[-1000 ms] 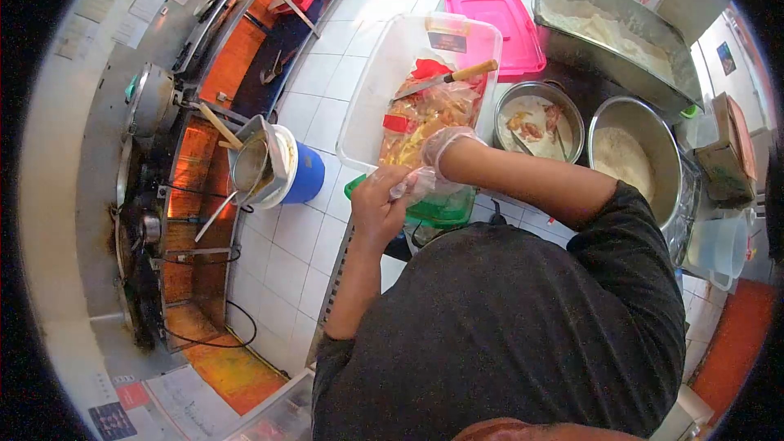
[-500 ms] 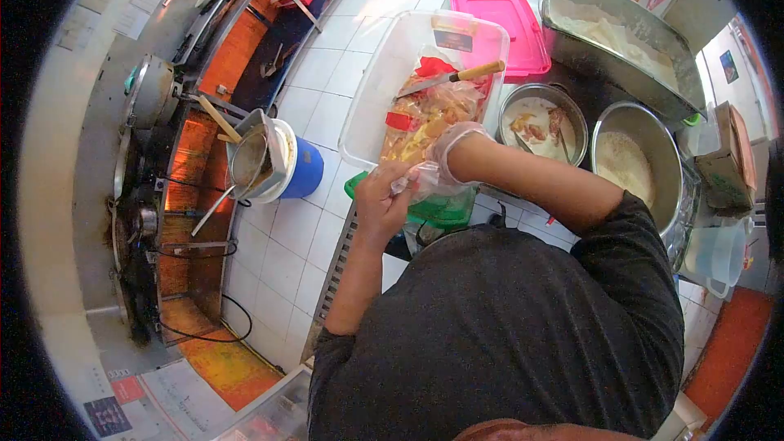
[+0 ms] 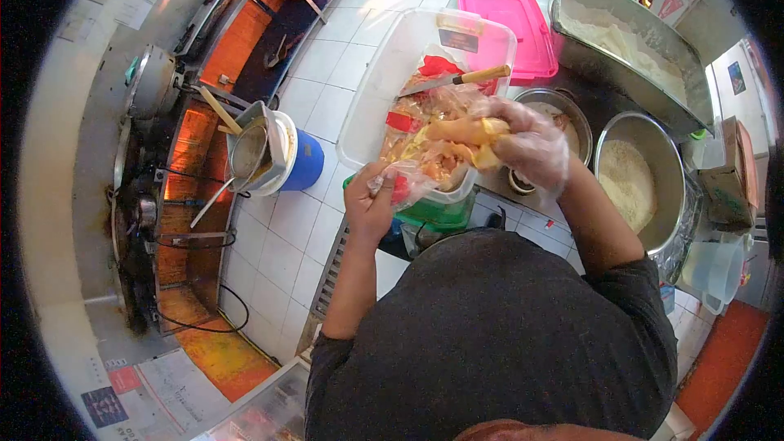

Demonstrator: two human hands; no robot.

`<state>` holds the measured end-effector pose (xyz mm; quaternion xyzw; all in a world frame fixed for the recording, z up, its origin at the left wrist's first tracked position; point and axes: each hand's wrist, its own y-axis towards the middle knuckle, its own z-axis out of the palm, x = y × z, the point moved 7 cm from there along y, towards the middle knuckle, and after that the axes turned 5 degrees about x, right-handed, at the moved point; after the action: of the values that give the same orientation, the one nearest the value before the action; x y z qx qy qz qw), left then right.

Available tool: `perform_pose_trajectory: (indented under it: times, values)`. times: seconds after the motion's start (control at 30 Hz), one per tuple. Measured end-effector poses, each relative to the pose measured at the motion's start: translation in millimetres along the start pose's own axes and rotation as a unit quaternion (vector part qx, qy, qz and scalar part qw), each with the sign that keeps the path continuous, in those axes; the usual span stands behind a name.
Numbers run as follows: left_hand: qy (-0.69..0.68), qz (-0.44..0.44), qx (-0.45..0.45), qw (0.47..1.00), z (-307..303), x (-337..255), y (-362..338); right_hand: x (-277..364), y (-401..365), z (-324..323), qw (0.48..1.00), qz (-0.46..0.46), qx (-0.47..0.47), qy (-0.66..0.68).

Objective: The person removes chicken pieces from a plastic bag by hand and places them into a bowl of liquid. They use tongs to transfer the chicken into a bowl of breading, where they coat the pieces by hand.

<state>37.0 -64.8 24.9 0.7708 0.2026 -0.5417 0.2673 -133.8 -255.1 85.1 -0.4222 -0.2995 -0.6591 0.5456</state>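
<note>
My right hand (image 3: 541,144), in a clear plastic glove, is closed on raw chicken pieces (image 3: 464,132) above a clear plastic tub (image 3: 359,122). My bare left hand (image 3: 369,202) pinches the edge of a clear plastic bag (image 3: 416,184) at the tub's near side. More raw chicken and bags with red labels lie inside the tub. Across its contents rests a knife (image 3: 480,74) with a wooden handle, its grip end over the right rim.
Right of the tub stand a metal pot (image 3: 581,126), a steel bowl of pale crumbs (image 3: 629,175) and a deep flour-dusted metal tray (image 3: 686,82). A pink lid (image 3: 510,24) lies behind. On the left are a blue bucket (image 3: 304,165) with a strainer and the stove.
My right hand has come up out of the bag, lifting chicken pieces into view. My left hand still grips the bag and has shifted slightly left and down.
</note>
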Motion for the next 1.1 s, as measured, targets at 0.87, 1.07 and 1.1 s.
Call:
perform_pose_trajectory:
  times: [0.87, 1.07, 1.1]
  values:
    - [-0.002, 0.025, -0.009, 1.000, 24, -63, 54, 0, -75, -155, 0.792, -0.032, -0.267, -0.548]
    - [0.013, 0.043, -0.020, 0.999, 16, -96, 84, 11, -83, -145, 0.809, -0.104, -0.283, -0.505]
    - [-0.002, 0.052, -0.037, 0.998, 21, -110, 88, 4, -82, -142, 0.835, -0.083, -0.270, -0.472]
